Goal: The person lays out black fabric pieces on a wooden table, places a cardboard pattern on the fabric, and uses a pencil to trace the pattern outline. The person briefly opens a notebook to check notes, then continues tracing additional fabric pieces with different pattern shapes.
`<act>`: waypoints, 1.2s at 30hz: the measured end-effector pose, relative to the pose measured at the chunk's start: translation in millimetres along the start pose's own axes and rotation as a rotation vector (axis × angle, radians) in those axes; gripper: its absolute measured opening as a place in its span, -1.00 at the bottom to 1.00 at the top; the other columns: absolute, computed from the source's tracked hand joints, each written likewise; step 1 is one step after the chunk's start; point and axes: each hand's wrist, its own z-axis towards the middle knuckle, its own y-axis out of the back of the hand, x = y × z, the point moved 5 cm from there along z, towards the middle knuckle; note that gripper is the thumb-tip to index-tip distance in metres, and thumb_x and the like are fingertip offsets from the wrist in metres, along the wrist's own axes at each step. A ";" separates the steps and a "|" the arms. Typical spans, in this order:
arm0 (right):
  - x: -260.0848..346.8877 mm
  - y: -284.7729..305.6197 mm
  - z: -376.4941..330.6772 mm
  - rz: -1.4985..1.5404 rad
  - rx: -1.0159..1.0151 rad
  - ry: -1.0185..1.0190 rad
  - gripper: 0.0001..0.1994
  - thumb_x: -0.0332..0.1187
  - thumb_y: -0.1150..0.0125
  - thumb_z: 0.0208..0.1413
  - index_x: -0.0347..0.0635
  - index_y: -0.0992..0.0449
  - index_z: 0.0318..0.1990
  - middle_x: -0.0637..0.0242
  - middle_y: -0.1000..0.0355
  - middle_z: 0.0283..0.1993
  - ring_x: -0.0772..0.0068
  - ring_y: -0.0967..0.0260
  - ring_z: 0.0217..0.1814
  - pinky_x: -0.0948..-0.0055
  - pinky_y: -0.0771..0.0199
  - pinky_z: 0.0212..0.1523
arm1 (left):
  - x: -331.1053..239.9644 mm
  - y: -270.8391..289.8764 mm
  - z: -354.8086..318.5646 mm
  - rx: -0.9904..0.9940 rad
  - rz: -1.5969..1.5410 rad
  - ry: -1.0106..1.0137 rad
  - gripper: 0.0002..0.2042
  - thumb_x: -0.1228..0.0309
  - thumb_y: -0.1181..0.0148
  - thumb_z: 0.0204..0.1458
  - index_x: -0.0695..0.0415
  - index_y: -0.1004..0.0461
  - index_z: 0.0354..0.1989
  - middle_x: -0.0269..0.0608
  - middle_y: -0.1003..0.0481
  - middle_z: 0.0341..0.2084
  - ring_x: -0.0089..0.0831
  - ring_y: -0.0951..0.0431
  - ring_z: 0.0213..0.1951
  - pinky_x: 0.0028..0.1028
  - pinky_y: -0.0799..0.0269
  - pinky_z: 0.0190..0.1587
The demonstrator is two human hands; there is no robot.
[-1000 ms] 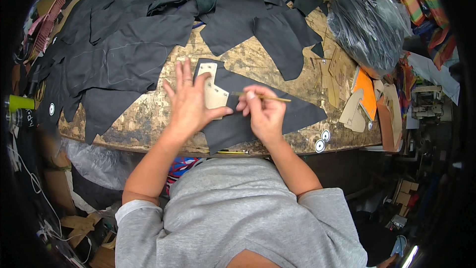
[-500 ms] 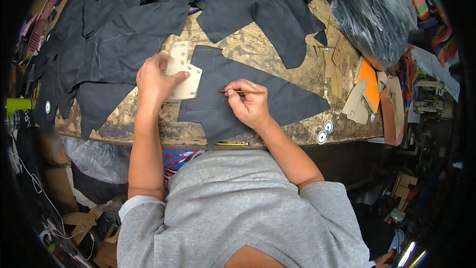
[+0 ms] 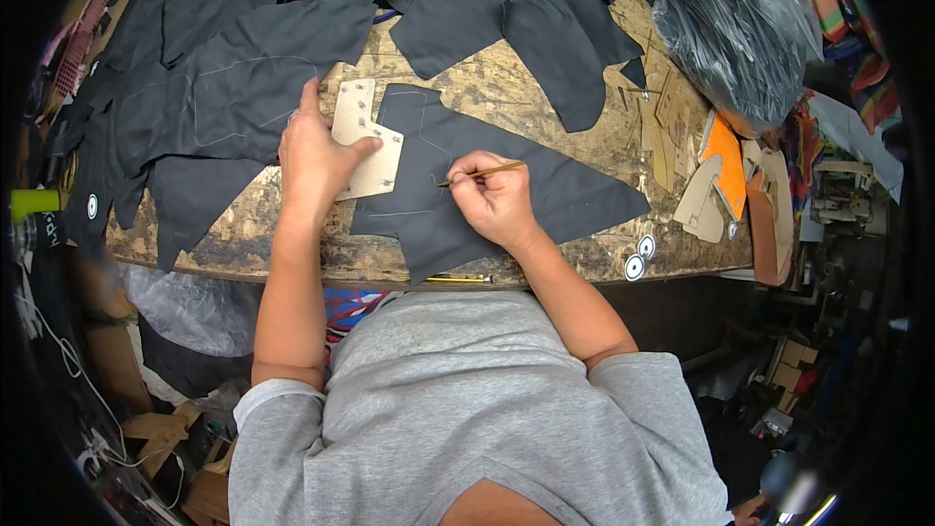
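Observation:
My left hand (image 3: 317, 156) grips a tan cardboard pattern piece (image 3: 375, 170) by its left side and holds it at the left edge of a black leather piece (image 3: 516, 185) lying on the worn wooden workbench (image 3: 487, 88). My right hand (image 3: 497, 200) rests on that black piece and pinches a thin pencil-like marker (image 3: 482, 173), its tip pointing left toward the pattern. Faint traced lines show on the black leather near the pattern.
Several other black leather pieces (image 3: 243, 68) cover the left and back of the bench. A dark plastic bag (image 3: 735, 29) sits at the back right. Cardboard and orange patterns (image 3: 721, 161) lie at the right end. Two round stickers (image 3: 638, 258) mark the front edge.
My left hand lifted the cardboard pattern off the middle of the black piece and carried it left to the piece's edge. My right hand with the marker stayed on the leather.

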 end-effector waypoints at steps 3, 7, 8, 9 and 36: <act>-15.6 7.5 -2.9 0.331 -0.177 -0.256 -0.90 -0.55 -0.06 0.09 -0.37 -0.50 -0.38 0.27 -0.47 -0.44 0.62 -0.38 -0.51 0.65 -0.40 -0.49 | 17.6 1.4 10.0 0.117 -0.186 0.100 -0.37 0.48 -0.42 -0.35 0.28 -0.39 0.04 -0.24 -0.44 -0.58 -0.48 -0.47 -0.51 -0.45 -0.44 -0.39; -17.0 21.7 -3.5 0.569 -0.323 -0.223 -0.81 -0.48 0.03 0.23 -0.41 -0.47 -0.14 0.20 -0.48 -0.39 0.56 -0.40 -0.47 0.64 -0.42 -0.47 | 6.4 2.4 -2.9 -0.062 -0.054 -0.128 -0.34 0.41 -0.46 -0.37 0.17 -0.39 0.05 -0.19 -0.46 -0.57 -0.38 -0.50 -0.48 -0.40 -0.45 -0.32; -15.4 27.3 -5.9 0.590 -0.362 -0.207 -0.78 -0.45 0.05 0.26 -0.41 -0.45 -0.08 0.18 -0.48 -0.38 0.53 -0.42 -0.46 0.63 -0.43 -0.47 | -4.4 5.4 -10.9 -0.179 0.128 -0.266 -0.31 0.40 -0.48 -0.39 0.16 -0.38 0.06 -0.17 -0.46 -0.57 -0.33 -0.51 -0.47 -0.38 -0.45 -0.30; -11.8 33.5 -8.2 0.505 -0.374 -0.177 -0.78 -0.45 0.05 0.26 -0.40 -0.45 -0.07 0.17 -0.49 -0.37 0.53 -0.42 -0.46 0.62 -0.43 -0.47 | -13.3 6.5 -16.3 -0.247 0.247 -0.346 -0.24 0.38 -0.50 -0.41 0.17 -0.32 0.11 -0.12 -0.47 -0.55 -0.22 -0.52 -0.45 -0.34 -0.44 -0.26; -21.3 73.6 -32.1 -0.142 -0.416 -0.250 -0.69 -0.54 -0.36 -0.17 -0.39 -0.51 -0.19 0.31 -0.47 -0.41 0.71 -0.30 -0.52 0.68 -0.32 -0.50 | -111.7 -58.0 -159.9 0.607 -0.473 -0.923 -0.79 0.35 -0.30 -0.08 0.22 -0.54 -0.34 -0.15 -0.52 -0.45 -0.22 -0.53 -0.36 -0.35 -0.48 -0.26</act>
